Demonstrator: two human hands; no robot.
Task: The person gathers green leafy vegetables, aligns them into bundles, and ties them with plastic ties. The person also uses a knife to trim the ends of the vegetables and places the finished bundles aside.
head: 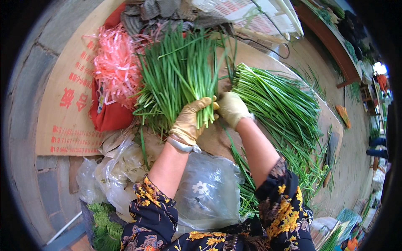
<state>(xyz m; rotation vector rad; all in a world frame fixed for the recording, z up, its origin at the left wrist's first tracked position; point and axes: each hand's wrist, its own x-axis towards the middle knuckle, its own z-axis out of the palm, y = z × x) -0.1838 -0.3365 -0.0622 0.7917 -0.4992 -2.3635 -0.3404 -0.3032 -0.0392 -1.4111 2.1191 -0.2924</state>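
My left hand (190,117), in a yellowish rubber glove, is closed around the pale stem ends of a bunch of long green leafy stalks, which look like garlic chives (201,84). Just right of it, my right hand (231,109), in a paler glove, is slightly blurred; its fingertips are hidden, so its hold is unclear. More cut stalks (166,84) lie under and left of the held bunch. A large pile of the same greens (276,100) spreads to the right of my right hand. Pink plastic strips (116,66) lie heaped on a red cloth or bag (113,117) at the left.
A wooden board (70,125) with printed writing carries the greens. A broad-bladed knife (331,150) rests at its right edge. Clear plastic bags (117,175) lie near me, with tied green bunches (106,222) at lower left. A white plastic crate (232,12) stands behind.
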